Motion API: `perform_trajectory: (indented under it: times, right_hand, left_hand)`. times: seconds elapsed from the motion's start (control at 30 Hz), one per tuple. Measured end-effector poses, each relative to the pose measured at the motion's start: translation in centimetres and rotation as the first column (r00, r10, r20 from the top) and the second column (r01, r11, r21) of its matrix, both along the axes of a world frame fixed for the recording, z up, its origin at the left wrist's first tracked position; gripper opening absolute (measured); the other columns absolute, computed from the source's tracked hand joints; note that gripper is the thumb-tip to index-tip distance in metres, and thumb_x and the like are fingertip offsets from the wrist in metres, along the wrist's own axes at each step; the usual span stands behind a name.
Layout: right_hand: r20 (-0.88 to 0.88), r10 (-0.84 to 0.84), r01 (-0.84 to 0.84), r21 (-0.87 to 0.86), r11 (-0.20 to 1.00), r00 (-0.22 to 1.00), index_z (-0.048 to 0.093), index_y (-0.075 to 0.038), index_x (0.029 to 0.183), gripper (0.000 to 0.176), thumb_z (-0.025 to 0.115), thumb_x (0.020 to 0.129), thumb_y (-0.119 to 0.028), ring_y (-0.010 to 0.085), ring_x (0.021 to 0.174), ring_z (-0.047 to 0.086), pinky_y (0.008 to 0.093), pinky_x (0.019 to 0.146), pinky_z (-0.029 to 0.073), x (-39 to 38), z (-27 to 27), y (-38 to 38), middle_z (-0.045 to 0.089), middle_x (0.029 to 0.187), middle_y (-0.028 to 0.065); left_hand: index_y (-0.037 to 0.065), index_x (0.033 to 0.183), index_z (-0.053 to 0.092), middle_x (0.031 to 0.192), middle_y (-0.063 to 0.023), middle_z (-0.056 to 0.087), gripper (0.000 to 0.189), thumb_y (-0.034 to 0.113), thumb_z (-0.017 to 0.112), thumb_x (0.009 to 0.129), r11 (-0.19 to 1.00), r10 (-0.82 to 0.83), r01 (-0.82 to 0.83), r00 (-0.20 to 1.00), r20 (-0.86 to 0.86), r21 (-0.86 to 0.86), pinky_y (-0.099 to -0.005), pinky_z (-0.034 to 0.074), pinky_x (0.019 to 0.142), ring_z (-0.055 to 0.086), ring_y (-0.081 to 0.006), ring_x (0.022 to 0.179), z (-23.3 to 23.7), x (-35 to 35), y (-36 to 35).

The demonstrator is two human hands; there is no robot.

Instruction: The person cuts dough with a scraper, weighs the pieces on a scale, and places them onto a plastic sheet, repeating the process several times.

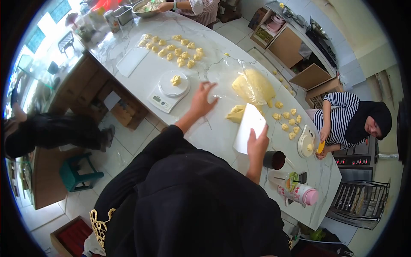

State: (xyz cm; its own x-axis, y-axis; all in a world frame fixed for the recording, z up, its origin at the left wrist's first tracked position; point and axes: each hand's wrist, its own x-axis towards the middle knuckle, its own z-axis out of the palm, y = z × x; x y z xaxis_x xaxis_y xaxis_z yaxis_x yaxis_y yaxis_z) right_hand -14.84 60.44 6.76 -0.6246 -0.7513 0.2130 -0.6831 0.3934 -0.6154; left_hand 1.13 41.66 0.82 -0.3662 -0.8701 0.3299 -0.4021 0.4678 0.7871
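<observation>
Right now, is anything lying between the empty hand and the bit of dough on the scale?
Nothing visible does. The open left hand is over the marble counter, and only bare marble separates it from the scale bearing the dough piece. The right hand holds a white scraper.

A white marbled stone counter (214, 137) runs from upper left to lower right of the frame. Left of centre stands a white digital kitchen scale (168, 91), with rows of small yellow dough pieces (173, 48) above it. At centre right lies a large yellow dough mass under clear plastic (253, 85), and a dark round cup (274, 159) stands lower right.
</observation>
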Motion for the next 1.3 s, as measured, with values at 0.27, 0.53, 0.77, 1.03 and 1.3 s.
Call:
perform_trajectory:
  times: [0.27, 0.53, 0.77, 1.03, 1.3]
  right_hand:
    - [0.021, -0.019, 0.019, -0.019, 1.0, 1.0, 0.046, 0.0, 0.114, 0.034, 0.058, 0.084, -0.011, 0.0405, 0.083, 0.062, 0.0436, 0.07, 0.049, -1.8, 1.9, 1.9, 0.063, 0.088, 0.0253]
    - [0.788, 0.431, 0.051, -0.501, 0.864, 0.44, 0.05, 0.004, 0.119, 0.04, 0.062, 0.084, -0.011, 0.0163, 0.101, 0.053, 0.0305, 0.089, 0.041, 3.1, 0.5, -14.7, 0.056, 0.113, 0.008]
    - [0.983, 0.113, 0.096, -0.1, 0.99, -0.142, 0.052, 0.0, 0.117, 0.035, 0.055, 0.088, -0.02, 0.0275, 0.099, 0.059, 0.0426, 0.087, 0.048, -1.6, -12.1, -36.3, 0.058, 0.113, 0.0134]
    - [0.929, 0.14, 0.53, -0.314, 0.787, 0.343, 0.051, 0.005, 0.112, 0.032, 0.06, 0.082, -0.002, 0.0247, 0.094, 0.062, 0.0358, 0.08, 0.051, 2.6, -10.5, -41.6, 0.061, 0.109, 0.0138]
    - [0.314, 0.857, -0.782, -0.363, 0.507, 0.409, 0.061, -0.001, 0.092, 0.024, 0.07, 0.078, -0.018, 0.0268, 0.074, 0.061, 0.0332, 0.069, 0.047, 16.8, -0.3, -34.1, 0.062, 0.08, 0.015]
  left_hand:
    - [0.014, 0.114, 0.06, 0.131, -0.0161, 0.046, 0.037, 0.008, 0.058, 0.078, 0.984, 0.151, -0.075, 0.841, 0.52, -0.164, -0.0434, 0.033, 0.101, 0.041, -0.0322, 0.122, -1.2, 9.1, -6.9]
    - [0.005, 0.088, 0.069, 0.095, -0.0115, 0.066, 0.017, 0.0, 0.057, 0.078, 0.995, 0.091, -0.093, 0.995, 0.042, 0.045, -0.0298, 0.05, 0.075, 0.063, -0.0245, 0.081, -0.3, 11.5, -8.9]
    - [-0.006, 0.11, 0.059, 0.095, -0.0126, 0.063, 0.026, 0.007, 0.055, 0.088, 0.785, 0.317, 0.134, 0.752, -0.578, 0.605, -0.0257, 0.05, 0.078, 0.062, -0.0155, 0.085, 0.6, 17.4, -12.1]
    - [-0.005, 0.109, 0.06, 0.094, -0.0086, 0.063, 0.027, 0.012, 0.056, 0.089, 0.857, 0.291, 0.015, 0.811, -0.507, 0.516, -0.0228, 0.047, 0.079, 0.059, -0.011, 0.085, 3.0, 25.9, -18.9]
    - [-0.003, 0.125, 0.05, 0.106, -0.0116, 0.06, 0.039, 0.021, 0.045, 0.095, 0.993, -0.119, 0.099, 0.747, -0.654, -0.067, -0.0293, 0.048, 0.085, 0.059, -0.0179, 0.097, 16.7, 17.5, -34.4]
